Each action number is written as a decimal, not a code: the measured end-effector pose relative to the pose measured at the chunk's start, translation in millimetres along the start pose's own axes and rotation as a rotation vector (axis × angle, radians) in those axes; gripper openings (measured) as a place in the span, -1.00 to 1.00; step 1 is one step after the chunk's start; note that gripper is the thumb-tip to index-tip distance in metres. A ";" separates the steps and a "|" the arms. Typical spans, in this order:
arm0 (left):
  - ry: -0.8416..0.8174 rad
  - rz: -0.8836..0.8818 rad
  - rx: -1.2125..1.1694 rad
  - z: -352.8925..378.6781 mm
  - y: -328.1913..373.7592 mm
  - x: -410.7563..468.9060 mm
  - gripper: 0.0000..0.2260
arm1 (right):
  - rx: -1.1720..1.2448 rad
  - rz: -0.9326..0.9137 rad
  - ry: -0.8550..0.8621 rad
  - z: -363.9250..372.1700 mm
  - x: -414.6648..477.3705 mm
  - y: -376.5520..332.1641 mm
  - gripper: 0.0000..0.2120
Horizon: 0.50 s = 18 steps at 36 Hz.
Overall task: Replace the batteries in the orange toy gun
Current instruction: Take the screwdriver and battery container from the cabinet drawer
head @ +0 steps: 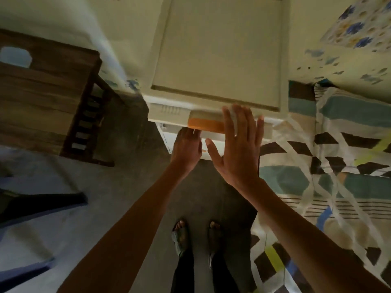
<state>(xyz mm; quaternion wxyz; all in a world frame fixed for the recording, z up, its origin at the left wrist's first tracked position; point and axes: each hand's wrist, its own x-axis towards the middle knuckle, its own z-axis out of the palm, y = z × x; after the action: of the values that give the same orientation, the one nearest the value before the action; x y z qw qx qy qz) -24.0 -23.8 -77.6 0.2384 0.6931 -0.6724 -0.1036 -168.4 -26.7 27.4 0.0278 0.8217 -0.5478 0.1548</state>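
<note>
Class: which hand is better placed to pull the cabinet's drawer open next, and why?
Probably the left hand: its fingers curl under the orange-fronted drawer. The right hand is open and flat in front of the white cabinet.

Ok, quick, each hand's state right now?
Left hand: curled at the cabinet front below the orange item; grip cannot be told.
Right hand: open, flat, holding nothing.

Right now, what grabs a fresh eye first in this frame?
The two hands at centre: the right hand is spread flat and open over the front edge of a cream plastic cabinet, the left hand reaching in just below it. Between them shows an orange strip, too blurred to identify. A patterned sheet fills the right side.
</note>
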 end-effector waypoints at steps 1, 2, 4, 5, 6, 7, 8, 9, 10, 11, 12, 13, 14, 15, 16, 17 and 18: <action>0.023 0.010 -0.001 5.7 -2.1 2.8 -0.57 | -0.016 -0.010 0.025 5.9 -1.3 2.0 -0.31; 0.040 0.015 -0.008 10.1 -3.2 7.3 -0.59 | -0.024 -0.013 0.049 8.5 -1.5 4.6 -0.33; 0.106 -0.027 -0.043 22.4 -9.4 13.5 -0.63 | -0.037 -0.033 0.106 18.3 -2.8 7.3 -0.38; 0.152 -0.079 -0.074 28.2 -12.5 17.1 -0.62 | -0.038 -0.043 0.136 21.8 -2.8 8.7 -0.39; 0.197 -0.154 -0.117 32.2 -14.5 20.7 -0.59 | -0.035 -0.049 0.163 24.4 -2.3 10.1 -0.40; 0.251 -0.236 -0.164 32.8 -14.2 25.0 -0.56 | -0.036 -0.053 0.194 24.3 -1.3 11.3 -0.41; 0.317 -0.333 -0.211 34.5 -15.5 27.3 -0.52 | -0.029 -0.064 0.218 27.2 -1.5 11.8 -0.42; 0.380 -0.430 -0.267 33.8 -15.2 29.6 -0.50 | -0.016 -0.077 0.241 30.0 -2.0 12.7 -0.42; 0.418 -0.513 -0.335 33.1 -15.8 31.7 -0.49 | 0.019 -0.095 0.267 32.9 -3.7 12.8 -0.44; 0.431 -0.578 -0.407 32.2 -15.8 33.1 -0.49 | 0.068 -0.122 0.299 35.4 -7.2 12.7 -0.45; 0.421 -0.628 -0.469 33.4 -17.1 34.8 -0.48 | 0.126 -0.150 0.332 37.7 -12.5 11.3 -0.48; 0.389 -0.665 -0.519 34.4 -18.3 36.9 -0.49 | 0.187 -0.190 0.359 39.4 -19.4 10.0 -0.50; 0.365 -0.688 -0.551 37.4 -21.3 38.6 -0.50 | 0.240 -0.243 0.378 42.9 -27.3 8.6 -0.54; 0.334 -0.696 -0.565 37.9 -23.5 40.7 -0.52 | 0.282 -0.291 0.381 43.4 -35.6 7.0 -0.56; 0.321 -0.696 -0.574 44.3 -30.1 40.5 -0.54 | 0.310 -0.344 0.368 50.8 -45.3 4.6 -0.59; 0.308 -0.692 -0.571 48.3 -34.8 41.3 -0.56 | 0.335 -0.373 0.335 57.2 -52.3 4.3 -0.62; 0.295 -0.682 -0.559 50.4 -38.7 43.1 -0.58 | 0.354 -0.373 0.293 63.2 -56.1 4.5 -0.66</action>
<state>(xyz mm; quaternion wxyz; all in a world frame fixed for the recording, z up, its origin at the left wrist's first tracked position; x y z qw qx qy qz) -10.0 -76.5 -131.7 0.4614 0.7912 -0.3111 -0.2537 -178.2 8.0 -49.2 -0.0092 0.8692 -0.3418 0.3572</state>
